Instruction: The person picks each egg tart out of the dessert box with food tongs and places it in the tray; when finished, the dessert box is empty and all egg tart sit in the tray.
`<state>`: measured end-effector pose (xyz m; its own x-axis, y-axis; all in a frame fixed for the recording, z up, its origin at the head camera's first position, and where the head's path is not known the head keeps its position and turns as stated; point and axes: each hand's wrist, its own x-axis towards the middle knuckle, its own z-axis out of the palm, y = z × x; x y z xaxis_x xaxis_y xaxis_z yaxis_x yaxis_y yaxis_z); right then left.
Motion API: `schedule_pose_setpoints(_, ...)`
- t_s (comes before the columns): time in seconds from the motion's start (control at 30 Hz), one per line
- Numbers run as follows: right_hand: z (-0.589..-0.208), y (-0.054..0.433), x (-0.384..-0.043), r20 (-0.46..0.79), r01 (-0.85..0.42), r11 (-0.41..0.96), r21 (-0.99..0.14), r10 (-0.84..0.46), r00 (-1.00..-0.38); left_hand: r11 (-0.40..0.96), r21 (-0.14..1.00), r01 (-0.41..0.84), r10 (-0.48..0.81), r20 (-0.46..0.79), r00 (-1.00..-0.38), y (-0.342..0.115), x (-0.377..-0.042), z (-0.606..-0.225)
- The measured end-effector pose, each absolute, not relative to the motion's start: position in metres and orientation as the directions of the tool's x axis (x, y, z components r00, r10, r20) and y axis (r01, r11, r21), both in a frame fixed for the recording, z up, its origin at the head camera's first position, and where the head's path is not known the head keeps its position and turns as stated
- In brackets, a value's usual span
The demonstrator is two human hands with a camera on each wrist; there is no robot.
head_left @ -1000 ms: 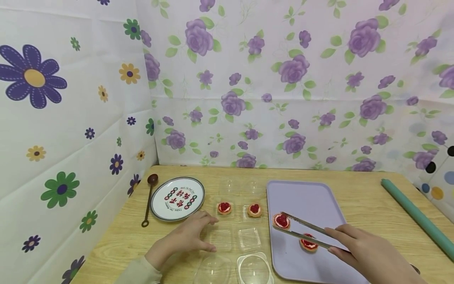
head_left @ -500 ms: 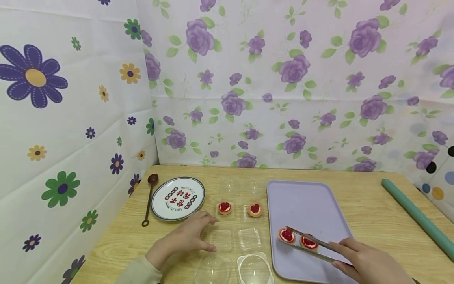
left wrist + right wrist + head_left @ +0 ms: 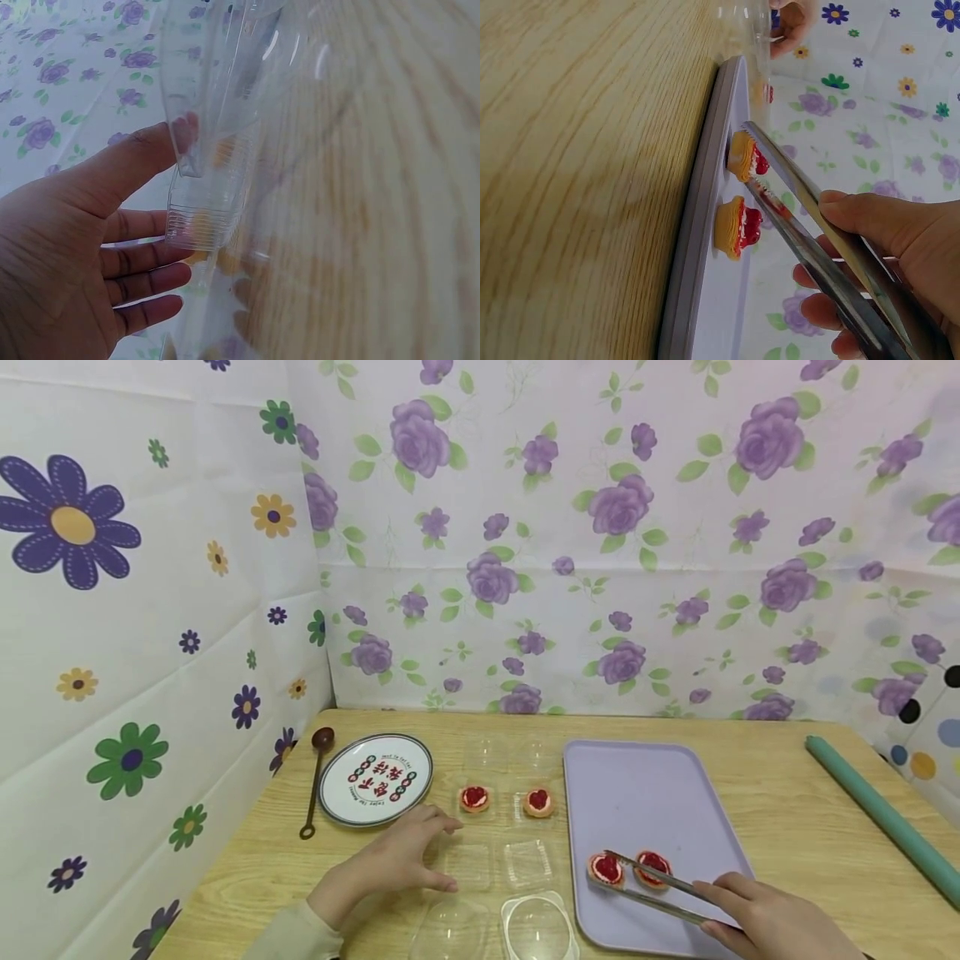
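Observation:
My right hand [image 3: 780, 917] grips metal tongs [image 3: 660, 905] over the lilac tray [image 3: 637, 777]. The tong tips lie on either side of a strawberry tart [image 3: 606, 869] at the tray's left side; the right wrist view shows this tart [image 3: 741, 156] low over the tray. Close to its right sits a second tart [image 3: 654, 869] with the same red heart-shaped top. On the left, my left hand [image 3: 397, 856] holds nothing, its thumb and fingers spread apart beside a clear plastic box [image 3: 468, 866]. In the left wrist view, the fingers overlap the box's ribbed wall [image 3: 199, 225].
Behind that box, two tarts [image 3: 474, 799] [image 3: 537, 802] sit in clear boxes. More clear boxes [image 3: 528, 865] and a round-topped one [image 3: 537, 931] stand in front. A patterned plate [image 3: 375, 810], brown ladle [image 3: 313, 785] and green roll [image 3: 877, 814] lie around.
My right hand has brought the tongs and the left tart toward the tray's front, beside the other tart. The left hand has stayed in place.

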<state>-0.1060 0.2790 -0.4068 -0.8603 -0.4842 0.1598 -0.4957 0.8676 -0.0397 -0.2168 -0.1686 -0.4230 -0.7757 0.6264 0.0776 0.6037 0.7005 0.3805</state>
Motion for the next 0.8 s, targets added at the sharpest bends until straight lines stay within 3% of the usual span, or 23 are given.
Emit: schedule_pose_setpoints(0.8,-0.392,0.282,-0.102,0.215,-0.388,0.921,-0.025,-0.374,-0.902,0.701,0.355,0.618,0.639,0.072,-0.766,-0.169,-0.215,-0.418)
